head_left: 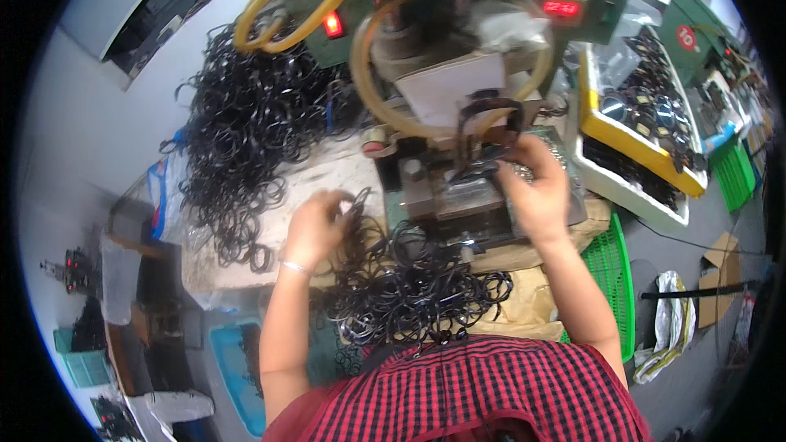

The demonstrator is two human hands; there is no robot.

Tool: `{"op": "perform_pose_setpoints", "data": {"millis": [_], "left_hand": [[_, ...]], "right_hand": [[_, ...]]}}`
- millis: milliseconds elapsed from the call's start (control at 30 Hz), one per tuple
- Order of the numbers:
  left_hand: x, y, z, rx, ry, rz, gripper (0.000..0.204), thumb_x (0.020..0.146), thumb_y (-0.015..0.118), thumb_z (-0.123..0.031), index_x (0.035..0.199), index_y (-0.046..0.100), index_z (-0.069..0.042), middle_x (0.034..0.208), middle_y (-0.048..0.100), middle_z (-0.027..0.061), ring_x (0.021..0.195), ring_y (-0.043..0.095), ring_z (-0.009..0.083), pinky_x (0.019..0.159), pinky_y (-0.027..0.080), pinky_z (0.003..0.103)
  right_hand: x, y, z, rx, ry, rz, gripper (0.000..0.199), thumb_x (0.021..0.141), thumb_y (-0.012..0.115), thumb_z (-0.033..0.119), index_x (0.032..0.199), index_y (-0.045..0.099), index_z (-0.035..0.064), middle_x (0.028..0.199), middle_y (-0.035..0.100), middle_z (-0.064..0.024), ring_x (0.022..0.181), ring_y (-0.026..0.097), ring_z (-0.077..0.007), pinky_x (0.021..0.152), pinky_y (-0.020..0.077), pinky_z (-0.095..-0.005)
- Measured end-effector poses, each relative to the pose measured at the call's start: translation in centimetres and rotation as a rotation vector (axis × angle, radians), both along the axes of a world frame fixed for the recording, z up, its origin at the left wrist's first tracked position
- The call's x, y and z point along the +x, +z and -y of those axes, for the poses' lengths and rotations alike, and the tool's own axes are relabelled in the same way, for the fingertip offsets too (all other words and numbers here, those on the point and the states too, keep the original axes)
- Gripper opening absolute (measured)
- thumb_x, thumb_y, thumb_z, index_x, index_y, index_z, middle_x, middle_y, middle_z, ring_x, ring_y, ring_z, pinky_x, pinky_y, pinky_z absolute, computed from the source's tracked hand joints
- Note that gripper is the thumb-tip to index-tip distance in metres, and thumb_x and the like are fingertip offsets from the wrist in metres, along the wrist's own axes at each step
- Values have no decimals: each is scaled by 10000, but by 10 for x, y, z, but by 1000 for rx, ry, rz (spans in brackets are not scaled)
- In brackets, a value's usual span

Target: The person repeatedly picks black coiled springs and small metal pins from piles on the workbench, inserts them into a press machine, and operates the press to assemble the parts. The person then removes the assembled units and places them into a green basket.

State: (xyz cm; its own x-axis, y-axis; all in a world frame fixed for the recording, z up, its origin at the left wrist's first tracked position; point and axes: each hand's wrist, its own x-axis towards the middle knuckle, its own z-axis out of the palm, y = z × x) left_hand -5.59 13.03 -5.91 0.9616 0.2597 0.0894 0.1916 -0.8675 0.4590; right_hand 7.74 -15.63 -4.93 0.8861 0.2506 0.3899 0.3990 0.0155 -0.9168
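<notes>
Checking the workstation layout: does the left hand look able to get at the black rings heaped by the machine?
Probably yes: the left hand already rests at the heap of black rings, nothing lying between them.

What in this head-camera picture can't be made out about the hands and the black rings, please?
- Head view: the right hand covers whatever its fingertips grip at the machine.
- Head view: the left hand curls into the black rings; whether it holds one is hidden.
- The far ring pile is too tangled to count.
</notes>
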Motion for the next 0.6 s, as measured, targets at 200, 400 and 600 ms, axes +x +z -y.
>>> {"op": "perform_pose_setpoints", "data": {"millis": [200, 400, 600], "left_hand": [[-5, -14, -7, -188, 147, -12, 323, 815, 659, -5, 1114, 566, -85, 659, 610, 75, 574, 564, 158, 563, 443, 309], [-3, 86, -25, 175, -146, 352, 325, 774, 586, 93, 1051, 672, -53, 807, 626, 137, 726, 616, 257, 679, 486, 321], [20, 118, -81, 702, -168, 59, 155, 757, 689, -60, 911, 677, -49, 910, 614, 123, 890, 580, 329, 797, 481, 384]], "right_hand": [[-4, -13, -19, 299, 94, -316, 421, 816, 635, -28, 1223, 526, -35, 1024, 668, -111, 967, 633, -154, 855, 492, -269], [-17, 15, -29, 318, 96, -385, 469, 800, 656, -30, 1244, 506, -42, 980, 670, -108, 939, 629, -145, 863, 475, -254], [-43, 20, -17, 213, 165, -176, 505, 835, 593, -18, 1320, 454, -24, 1265, 553, -131, 1141, 561, -220, 999, 427, -340]]}}
